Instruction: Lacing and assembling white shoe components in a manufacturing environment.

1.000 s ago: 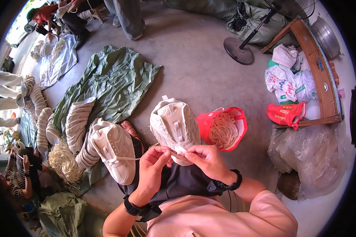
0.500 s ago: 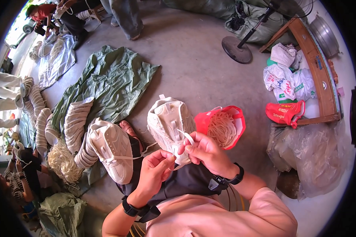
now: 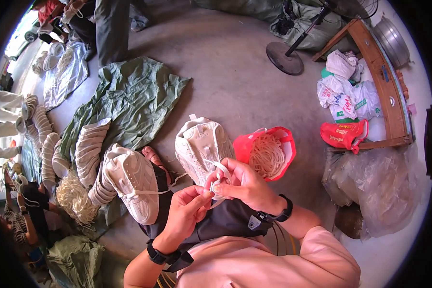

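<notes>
Fingers of the left hand curl inward, thumb and forefinger tips closed on the lace, while the right hand pinches it too, with a loop standing up by its forefinger (the strand between the tips is too small to follow). Half a second ago the two pinches stood apart; now they nearly meet, just below the centre of the frame. A second ago the lace lay low against the front of the shoe; now it arcs above it. That shoe sits at centre, toe toward the lower edge and partly hidden by the hands. From the lower edge the left forearm rises steeply, while the right comes in from the lower right, elbow bent outward, back of the hand uppermost. At upper left, a standing person's legs have shifted leftward.
</notes>
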The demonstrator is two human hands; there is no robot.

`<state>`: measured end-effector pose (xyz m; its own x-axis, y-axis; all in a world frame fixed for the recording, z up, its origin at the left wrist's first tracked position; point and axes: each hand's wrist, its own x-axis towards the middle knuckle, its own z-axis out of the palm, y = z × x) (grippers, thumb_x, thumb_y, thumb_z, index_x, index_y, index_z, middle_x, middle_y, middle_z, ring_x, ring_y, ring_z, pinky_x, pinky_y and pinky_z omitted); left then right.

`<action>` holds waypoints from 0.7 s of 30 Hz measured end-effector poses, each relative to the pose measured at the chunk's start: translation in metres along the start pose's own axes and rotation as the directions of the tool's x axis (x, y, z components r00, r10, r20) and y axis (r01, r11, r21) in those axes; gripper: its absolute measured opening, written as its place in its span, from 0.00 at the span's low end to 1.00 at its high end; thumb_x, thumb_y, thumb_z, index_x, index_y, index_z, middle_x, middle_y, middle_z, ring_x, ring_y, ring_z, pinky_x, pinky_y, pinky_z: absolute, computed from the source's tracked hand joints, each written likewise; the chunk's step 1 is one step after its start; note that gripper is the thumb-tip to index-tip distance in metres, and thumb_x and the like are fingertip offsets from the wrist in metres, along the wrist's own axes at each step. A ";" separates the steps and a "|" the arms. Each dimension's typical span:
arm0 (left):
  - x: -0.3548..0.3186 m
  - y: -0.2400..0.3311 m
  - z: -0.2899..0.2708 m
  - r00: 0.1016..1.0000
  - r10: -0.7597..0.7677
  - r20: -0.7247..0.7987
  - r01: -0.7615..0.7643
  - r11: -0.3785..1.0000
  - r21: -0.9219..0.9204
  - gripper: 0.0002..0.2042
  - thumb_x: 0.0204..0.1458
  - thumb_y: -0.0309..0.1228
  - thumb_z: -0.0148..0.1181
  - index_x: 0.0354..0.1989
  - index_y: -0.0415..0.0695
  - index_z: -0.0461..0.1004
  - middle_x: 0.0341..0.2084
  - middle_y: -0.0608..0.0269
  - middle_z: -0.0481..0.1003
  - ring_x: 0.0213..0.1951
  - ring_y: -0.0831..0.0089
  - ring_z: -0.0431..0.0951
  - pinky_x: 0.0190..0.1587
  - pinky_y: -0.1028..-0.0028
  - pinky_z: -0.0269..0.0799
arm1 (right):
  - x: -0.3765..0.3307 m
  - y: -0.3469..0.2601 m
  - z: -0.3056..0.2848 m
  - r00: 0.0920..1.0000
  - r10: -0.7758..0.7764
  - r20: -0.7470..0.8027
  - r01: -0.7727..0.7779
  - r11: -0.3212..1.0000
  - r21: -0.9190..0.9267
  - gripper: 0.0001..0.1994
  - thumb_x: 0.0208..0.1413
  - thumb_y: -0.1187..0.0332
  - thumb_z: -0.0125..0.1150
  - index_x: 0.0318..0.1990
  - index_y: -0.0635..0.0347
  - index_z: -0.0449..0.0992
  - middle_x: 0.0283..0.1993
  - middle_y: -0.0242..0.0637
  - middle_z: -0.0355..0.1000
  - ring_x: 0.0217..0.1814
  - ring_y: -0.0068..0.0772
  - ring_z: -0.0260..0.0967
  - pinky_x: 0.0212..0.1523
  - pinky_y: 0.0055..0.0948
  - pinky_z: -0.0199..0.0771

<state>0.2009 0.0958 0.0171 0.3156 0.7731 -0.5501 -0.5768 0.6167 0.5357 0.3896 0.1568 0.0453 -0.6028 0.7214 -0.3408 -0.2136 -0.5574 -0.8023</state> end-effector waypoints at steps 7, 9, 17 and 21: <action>0.003 0.001 -0.002 1.000 0.000 0.008 0.000 1.000 -0.022 0.07 0.59 0.30 0.60 0.36 0.38 0.77 0.22 0.68 0.73 0.18 0.87 0.61 0.19 0.84 0.52 | 0.006 0.001 -0.003 0.998 -0.040 -0.040 0.040 0.999 -0.005 0.09 0.60 0.76 0.57 0.46 0.64 0.66 0.45 0.35 0.72 0.46 0.20 0.71 0.48 0.24 0.74; 0.004 0.001 -0.003 1.000 -0.004 0.007 0.004 1.000 -0.024 0.07 0.59 0.30 0.60 0.37 0.38 0.77 0.22 0.68 0.73 0.18 0.87 0.61 0.19 0.85 0.52 | 0.008 0.000 -0.003 0.996 -0.065 -0.054 0.064 0.998 -0.022 0.08 0.61 0.75 0.58 0.44 0.64 0.66 0.44 0.35 0.73 0.46 0.20 0.71 0.48 0.24 0.74; 0.005 0.001 -0.006 1.000 -0.003 0.013 0.003 1.000 -0.023 0.07 0.59 0.30 0.61 0.36 0.38 0.77 0.22 0.67 0.73 0.19 0.87 0.62 0.20 0.85 0.52 | 0.012 0.004 -0.011 0.994 -0.075 -0.076 0.071 0.996 -0.051 0.07 0.62 0.72 0.57 0.43 0.62 0.67 0.46 0.38 0.75 0.38 0.15 0.68 0.37 0.18 0.71; 0.004 0.000 -0.008 1.000 -0.006 0.026 0.006 1.000 -0.023 0.08 0.59 0.31 0.61 0.36 0.38 0.77 0.22 0.67 0.73 0.19 0.87 0.62 0.20 0.85 0.52 | 0.013 -0.003 -0.005 0.994 -0.028 -0.103 0.017 0.995 -0.100 0.05 0.63 0.71 0.55 0.41 0.58 0.65 0.47 0.42 0.75 0.30 0.12 0.62 0.33 0.16 0.67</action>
<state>0.1961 0.0981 0.0095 0.3381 0.7732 -0.5365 -0.5923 0.6178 0.5172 0.3864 0.1696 0.0409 -0.5145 0.7750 -0.3669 -0.1461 -0.5009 -0.8531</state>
